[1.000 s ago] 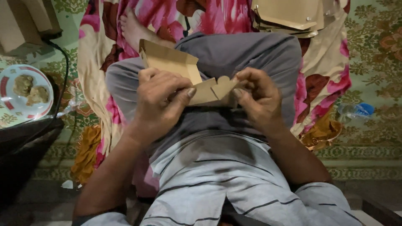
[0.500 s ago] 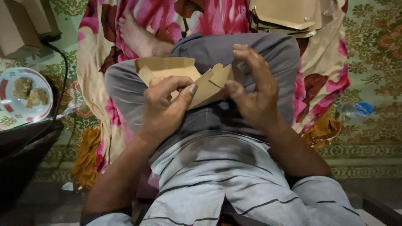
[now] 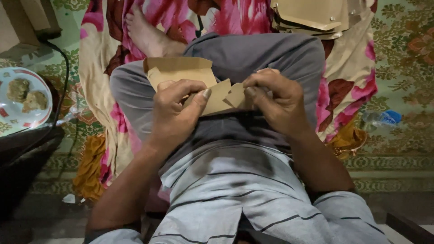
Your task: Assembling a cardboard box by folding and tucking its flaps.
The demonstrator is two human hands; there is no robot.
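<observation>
1. Right now my left hand (image 3: pixel 174 113) is closed on a brown cardboard box blank (image 3: pixel 190 81), thumb pressed flat across its middle. My right hand (image 3: pixel 275 101) pinches the small tabs at the blank's right end, fingers curled tight over them.
2. That blank rests over my raised knee in grey trousers (image 3: pixel 266 54), and I use the knee as the landmark for the rest.
3. As for progress, I judge the folding to be partway. One long flap stands up along the far edge and the tabs at the right are bent inward. The sides are not yet closed into a box, so tucking and locking seem left to do.
4. One blank is in my hands. Beyond the knee and to its right lies one stack of flat brown cardboard pieces (image 3: pixel 312 16). I cannot count its sheets; only several overlapping edges show.
5. Beyond the knee to its left, one bare foot (image 3: pixel 147 31) rests on the pink flowered cloth (image 3: pixel 343 90).
6. Far left of the knee sits one plate (image 3: pixel 20 117) with two pieces of food (image 3: pixel 25 95).
7. Far right of the knee, one clear plastic bottle with a blue cap (image 3: pixel 382 118) lies on the green patterned floor mat (image 3: pixel 402 58).
</observation>
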